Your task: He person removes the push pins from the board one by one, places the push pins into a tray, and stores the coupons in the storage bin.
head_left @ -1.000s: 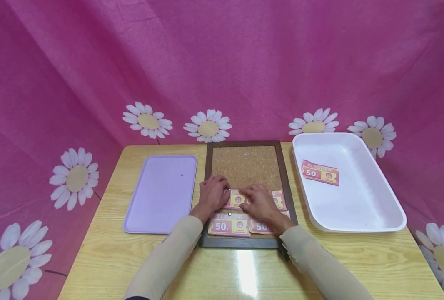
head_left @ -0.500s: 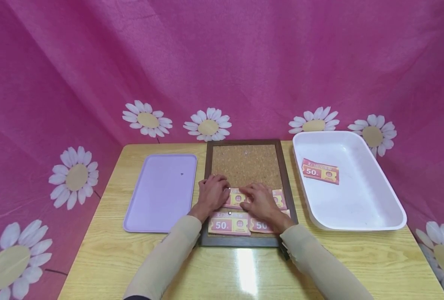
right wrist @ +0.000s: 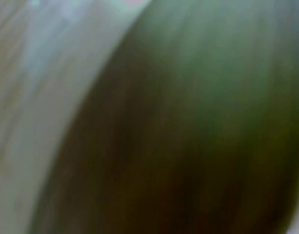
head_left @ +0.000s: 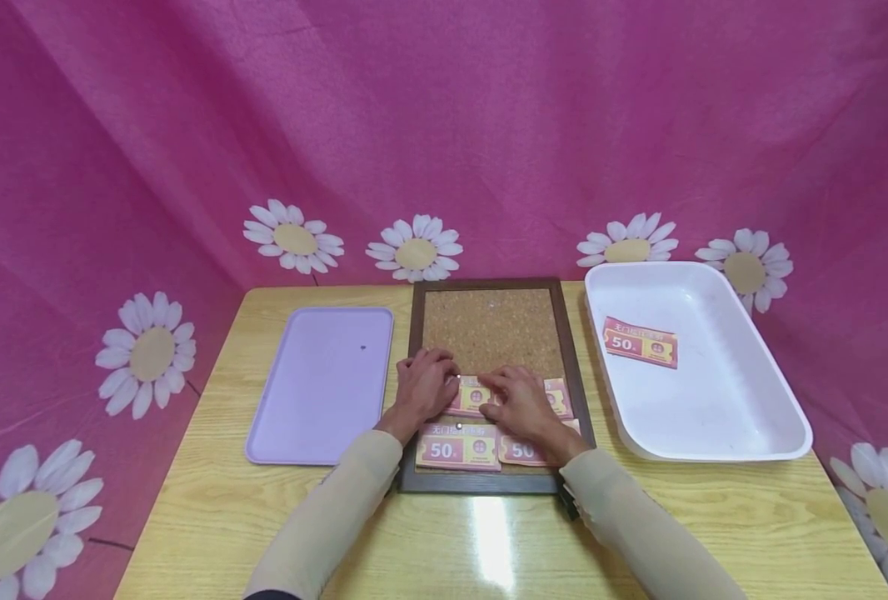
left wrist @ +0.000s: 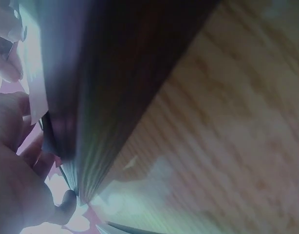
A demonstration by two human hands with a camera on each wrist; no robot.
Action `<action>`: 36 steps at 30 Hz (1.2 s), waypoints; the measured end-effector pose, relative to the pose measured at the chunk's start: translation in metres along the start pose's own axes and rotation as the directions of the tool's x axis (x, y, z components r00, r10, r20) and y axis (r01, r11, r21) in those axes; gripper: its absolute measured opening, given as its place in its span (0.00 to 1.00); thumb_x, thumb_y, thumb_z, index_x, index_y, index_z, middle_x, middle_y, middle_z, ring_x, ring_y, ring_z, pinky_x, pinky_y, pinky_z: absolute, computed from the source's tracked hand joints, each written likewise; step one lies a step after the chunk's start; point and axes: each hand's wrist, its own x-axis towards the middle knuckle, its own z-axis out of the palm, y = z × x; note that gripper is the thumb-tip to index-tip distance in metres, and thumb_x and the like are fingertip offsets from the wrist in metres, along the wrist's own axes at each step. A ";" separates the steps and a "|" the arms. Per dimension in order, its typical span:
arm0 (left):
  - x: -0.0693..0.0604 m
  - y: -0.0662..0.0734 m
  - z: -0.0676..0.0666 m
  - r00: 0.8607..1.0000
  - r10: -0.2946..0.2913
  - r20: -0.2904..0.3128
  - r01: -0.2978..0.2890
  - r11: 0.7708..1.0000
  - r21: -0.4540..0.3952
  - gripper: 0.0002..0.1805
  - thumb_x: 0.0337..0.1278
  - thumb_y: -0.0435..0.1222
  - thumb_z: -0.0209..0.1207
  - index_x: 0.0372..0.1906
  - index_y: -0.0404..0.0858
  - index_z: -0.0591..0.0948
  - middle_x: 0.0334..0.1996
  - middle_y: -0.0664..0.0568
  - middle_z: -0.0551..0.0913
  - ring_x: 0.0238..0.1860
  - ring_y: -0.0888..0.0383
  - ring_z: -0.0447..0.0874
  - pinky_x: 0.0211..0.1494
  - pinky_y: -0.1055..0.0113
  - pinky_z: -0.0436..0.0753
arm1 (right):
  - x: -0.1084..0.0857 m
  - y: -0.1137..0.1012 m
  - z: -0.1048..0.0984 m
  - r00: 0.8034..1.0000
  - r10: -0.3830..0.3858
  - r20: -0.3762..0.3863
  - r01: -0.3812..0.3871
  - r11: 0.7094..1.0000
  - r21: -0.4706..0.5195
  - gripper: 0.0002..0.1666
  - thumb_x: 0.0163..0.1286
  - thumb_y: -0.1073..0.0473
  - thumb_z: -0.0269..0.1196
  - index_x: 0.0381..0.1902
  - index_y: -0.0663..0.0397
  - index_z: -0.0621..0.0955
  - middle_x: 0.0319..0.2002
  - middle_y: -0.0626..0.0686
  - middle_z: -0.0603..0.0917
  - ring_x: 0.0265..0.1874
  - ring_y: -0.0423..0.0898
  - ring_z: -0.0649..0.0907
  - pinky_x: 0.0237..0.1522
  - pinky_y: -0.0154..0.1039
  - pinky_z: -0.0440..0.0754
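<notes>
In the head view, coupons marked 50 lie in two rows on a framed cork board [head_left: 489, 329]. My left hand [head_left: 426, 386] has its fingers bent over the left end of the upper left coupon [head_left: 474, 397], beside a small shiny pin. My right hand [head_left: 522, 406] holds the upper right coupon [head_left: 558, 398], index finger and thumb at the seam between the two; it hides most of that coupon. Below, the lower left coupon [head_left: 444, 452] bears a pin head [head_left: 459, 426], and the lower right coupon [head_left: 519, 451] is partly under my right wrist. Bent left fingers [left wrist: 40, 161] show in the left wrist view.
A lilac tray [head_left: 316, 400] with a small dark spot or piece on it lies left of the board. To the right stands a white plastic tub [head_left: 714, 400] holding one more coupon [head_left: 641, 343]. A pink daisy-print cloth [head_left: 489, 150] hangs behind the wooden table [head_left: 384, 542].
</notes>
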 end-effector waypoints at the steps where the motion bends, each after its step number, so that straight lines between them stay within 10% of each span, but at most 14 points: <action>1: 0.000 0.000 0.000 1.000 0.000 -0.002 0.000 1.000 0.004 0.13 0.57 0.44 0.57 0.43 0.49 0.86 0.58 0.57 0.78 0.61 0.55 0.72 0.62 0.45 0.66 | 0.000 0.000 0.000 1.000 -0.002 -0.001 0.002 1.000 -0.001 0.29 0.53 0.51 0.72 0.55 0.47 0.82 0.47 0.48 0.84 0.53 0.50 0.77 0.54 0.51 0.66; 36: -0.001 -0.003 0.005 0.999 0.034 -0.043 -0.033 0.999 0.029 0.13 0.57 0.46 0.58 0.44 0.48 0.86 0.58 0.56 0.79 0.59 0.54 0.73 0.63 0.45 0.66 | 0.000 0.001 0.003 1.000 0.012 0.002 -0.012 1.000 -0.022 0.30 0.53 0.50 0.72 0.55 0.48 0.82 0.48 0.49 0.83 0.54 0.51 0.77 0.59 0.53 0.64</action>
